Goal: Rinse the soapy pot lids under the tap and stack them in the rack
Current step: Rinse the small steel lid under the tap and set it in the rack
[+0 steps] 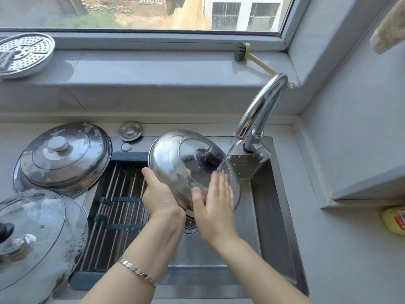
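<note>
Left hand (158,194) grips the rim of a tilted round steel lid with dark knob (173,159) over the steel sink (278,207). Right hand (215,205), fingers straight, presses flat on its wet face under water from the curved chrome tap (260,106).

WINDOW (140,12): wide, grey frame; daylight enters; bare ground and a pale building outside | SILL (153,66): deep, grey, tiled, runs under the window | WALL (350,128): plain grey, right side | WORKTOP (339,249): pale grey, smooth

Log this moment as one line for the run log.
step: rinse | left hand: grips dark-knobbed lid at rim | right hand: flat on lid | tap: running onto lid
</note>
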Demonstrator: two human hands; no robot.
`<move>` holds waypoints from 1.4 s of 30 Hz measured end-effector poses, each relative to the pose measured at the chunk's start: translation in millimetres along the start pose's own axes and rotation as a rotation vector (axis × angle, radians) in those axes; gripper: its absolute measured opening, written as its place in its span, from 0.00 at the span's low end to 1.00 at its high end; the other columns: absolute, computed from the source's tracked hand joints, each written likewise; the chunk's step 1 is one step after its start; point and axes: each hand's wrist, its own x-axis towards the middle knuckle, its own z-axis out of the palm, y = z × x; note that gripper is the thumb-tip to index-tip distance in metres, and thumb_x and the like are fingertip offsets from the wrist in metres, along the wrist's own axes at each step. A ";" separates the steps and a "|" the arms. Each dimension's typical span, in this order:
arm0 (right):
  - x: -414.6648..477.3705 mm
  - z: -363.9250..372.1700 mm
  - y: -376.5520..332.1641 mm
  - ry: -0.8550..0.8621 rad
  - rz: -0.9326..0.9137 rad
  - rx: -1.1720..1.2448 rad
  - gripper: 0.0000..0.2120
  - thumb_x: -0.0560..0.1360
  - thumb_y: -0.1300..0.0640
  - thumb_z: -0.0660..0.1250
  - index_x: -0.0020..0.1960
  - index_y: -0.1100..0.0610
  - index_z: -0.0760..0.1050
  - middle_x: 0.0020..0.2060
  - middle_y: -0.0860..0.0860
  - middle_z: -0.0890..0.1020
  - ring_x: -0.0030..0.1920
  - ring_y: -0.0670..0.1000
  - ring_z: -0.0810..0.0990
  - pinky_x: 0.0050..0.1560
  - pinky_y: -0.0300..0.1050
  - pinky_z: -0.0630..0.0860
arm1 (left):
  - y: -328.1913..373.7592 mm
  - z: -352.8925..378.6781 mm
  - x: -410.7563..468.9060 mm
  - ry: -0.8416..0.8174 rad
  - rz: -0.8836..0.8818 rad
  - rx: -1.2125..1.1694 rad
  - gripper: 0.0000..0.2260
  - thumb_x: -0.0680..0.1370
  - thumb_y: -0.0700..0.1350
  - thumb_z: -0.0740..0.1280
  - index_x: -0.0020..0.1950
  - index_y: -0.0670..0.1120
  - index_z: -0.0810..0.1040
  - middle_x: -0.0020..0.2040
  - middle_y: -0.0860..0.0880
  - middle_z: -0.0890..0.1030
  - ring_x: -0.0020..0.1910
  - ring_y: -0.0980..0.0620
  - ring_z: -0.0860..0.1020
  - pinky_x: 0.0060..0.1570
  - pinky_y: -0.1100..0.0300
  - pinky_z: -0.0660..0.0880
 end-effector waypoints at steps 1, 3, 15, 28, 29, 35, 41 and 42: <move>4.6 -2.6 6.9 0.026 0.002 0.012 0.41 0.71 0.35 0.38 0.76 0.57 0.41 0.75 0.47 0.41 0.75 0.45 0.38 0.73 0.41 0.35 | -0.3 -1.5 1.8 -0.012 0.000 0.006 0.22 0.75 0.65 0.58 0.53 0.48 0.77 0.51 0.46 0.82 0.50 0.46 0.80 0.58 0.51 0.75; 28.7 -13.3 26.7 0.097 0.112 0.146 0.30 0.79 0.43 0.46 0.76 0.56 0.47 0.76 0.49 0.46 0.76 0.46 0.43 0.74 0.42 0.40 | 0.3 -6.4 3.9 -0.063 0.007 0.035 0.22 0.76 0.64 0.58 0.52 0.48 0.78 0.49 0.48 0.83 0.48 0.48 0.81 0.56 0.52 0.75; 100.7 -70.5 -4.9 -0.101 -0.142 -0.090 0.27 0.76 0.47 0.44 0.52 0.55 0.79 0.47 0.52 0.81 0.54 0.54 0.76 0.59 0.48 0.69 | -0.4 -9.9 -2.5 -0.467 -0.035 0.451 0.24 0.79 0.57 0.57 0.44 0.39 0.81 0.38 0.39 0.84 0.40 0.41 0.82 0.43 0.51 0.79; 106.7 -47.8 -17.6 0.027 0.094 0.046 0.18 0.79 0.52 0.48 0.58 0.54 0.74 0.63 0.54 0.74 0.67 0.56 0.66 0.69 0.51 0.58 | -3.0 -16.3 -4.2 -0.375 0.057 0.438 0.23 0.80 0.57 0.56 0.49 0.37 0.78 0.41 0.37 0.77 0.40 0.42 0.76 0.43 0.50 0.73; 106.0 -44.8 -18.6 0.080 0.076 0.071 0.19 0.78 0.51 0.47 0.56 0.54 0.74 0.62 0.55 0.75 0.67 0.56 0.66 0.69 0.52 0.58 | -1.8 -15.8 -3.7 -0.376 0.067 0.433 0.23 0.79 0.57 0.56 0.49 0.38 0.78 0.42 0.38 0.76 0.40 0.43 0.75 0.43 0.51 0.72; 22.0 2.8 -29.6 0.161 -0.540 -0.126 0.27 0.77 0.49 0.49 0.73 0.57 0.59 0.73 0.55 0.62 0.75 0.51 0.55 0.74 0.45 0.47 | 11.3 -11.1 16.3 -0.217 -0.024 0.240 0.22 0.79 0.58 0.58 0.48 0.40 0.80 0.44 0.43 0.83 0.42 0.48 0.82 0.41 0.59 0.79; 5.0 -12.6 55.6 -0.114 -0.482 -0.057 0.33 0.76 0.34 0.45 0.74 0.51 0.58 0.72 0.43 0.60 0.73 0.40 0.54 0.72 0.39 0.52 | 34.0 -20.1 38.0 -0.110 0.014 0.156 0.26 0.76 0.64 0.58 0.56 0.44 0.80 0.50 0.40 0.83 0.47 0.43 0.82 0.53 0.49 0.78; 9.1 -22.3 61.9 -0.097 -0.332 0.056 0.32 0.76 0.34 0.47 0.70 0.53 0.65 0.68 0.42 0.66 0.70 0.41 0.62 0.69 0.36 0.58 | 38.0 -21.1 37.8 -0.113 0.024 0.157 0.25 0.76 0.63 0.58 0.56 0.44 0.80 0.50 0.40 0.83 0.47 0.43 0.83 0.52 0.49 0.78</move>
